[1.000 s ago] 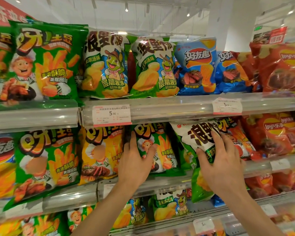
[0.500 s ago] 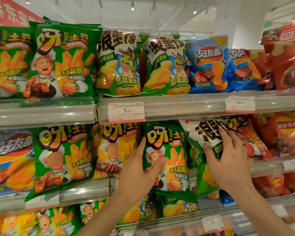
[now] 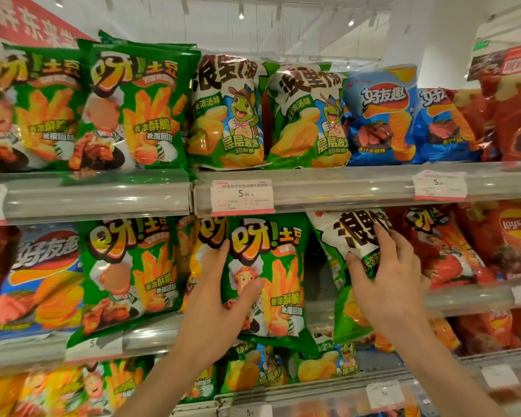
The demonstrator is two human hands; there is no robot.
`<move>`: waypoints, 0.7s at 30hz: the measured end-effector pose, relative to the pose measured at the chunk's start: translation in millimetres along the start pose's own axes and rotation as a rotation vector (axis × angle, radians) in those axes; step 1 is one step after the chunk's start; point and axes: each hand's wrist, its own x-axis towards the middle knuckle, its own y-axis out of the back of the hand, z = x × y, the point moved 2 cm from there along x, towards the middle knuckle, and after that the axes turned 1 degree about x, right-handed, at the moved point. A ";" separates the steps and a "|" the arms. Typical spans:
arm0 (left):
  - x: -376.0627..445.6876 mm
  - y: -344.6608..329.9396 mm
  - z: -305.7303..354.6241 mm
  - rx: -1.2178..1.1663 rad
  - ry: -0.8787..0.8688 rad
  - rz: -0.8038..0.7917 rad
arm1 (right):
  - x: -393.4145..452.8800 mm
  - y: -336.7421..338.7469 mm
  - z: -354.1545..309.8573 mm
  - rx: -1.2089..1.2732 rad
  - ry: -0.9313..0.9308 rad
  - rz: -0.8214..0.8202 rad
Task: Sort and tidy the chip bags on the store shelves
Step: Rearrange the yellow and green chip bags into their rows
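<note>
Landmark: the 5.90 price tag [image 3: 242, 196] on the upper shelf rail [image 3: 343, 188]. Above it, I see a row of green, white-green and blue bags. Directly below the tag, green fries bag [image 3: 271, 278] is pulled out in front of the middle shelf; left hand [image 3: 220, 299] is clamped on its left edge, thumb across the front. Below-right of the tag, right hand [image 3: 385, 284] pinches the white-green wave-chip bag [image 3: 355, 266], which is tilted.

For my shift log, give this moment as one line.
left hand: grips green fries bag | right hand: grips white-green bag | middle shelf
</note>
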 end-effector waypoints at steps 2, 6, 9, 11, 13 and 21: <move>-6.4 14.1 -3.6 0.019 -0.003 0.042 | -2.4 -8.5 -14.0 0.016 0.015 -0.008; -15.1 38.5 -9.8 0.051 0.029 0.107 | -5.7 -27.4 -40.4 0.047 0.070 0.022; -18.5 50.2 -13.4 0.068 0.048 0.139 | -2.8 -46.3 -54.7 0.033 0.076 0.063; -19.6 57.1 -15.7 0.076 0.051 0.167 | 1.5 -62.1 -64.6 0.021 0.067 0.087; -18.7 63.2 -17.0 0.079 0.057 0.181 | 4.7 -78.1 -72.7 0.005 0.056 0.099; -18.1 71.3 -23.2 0.095 0.080 0.194 | 9.2 -118.3 -78.3 -0.044 0.041 0.056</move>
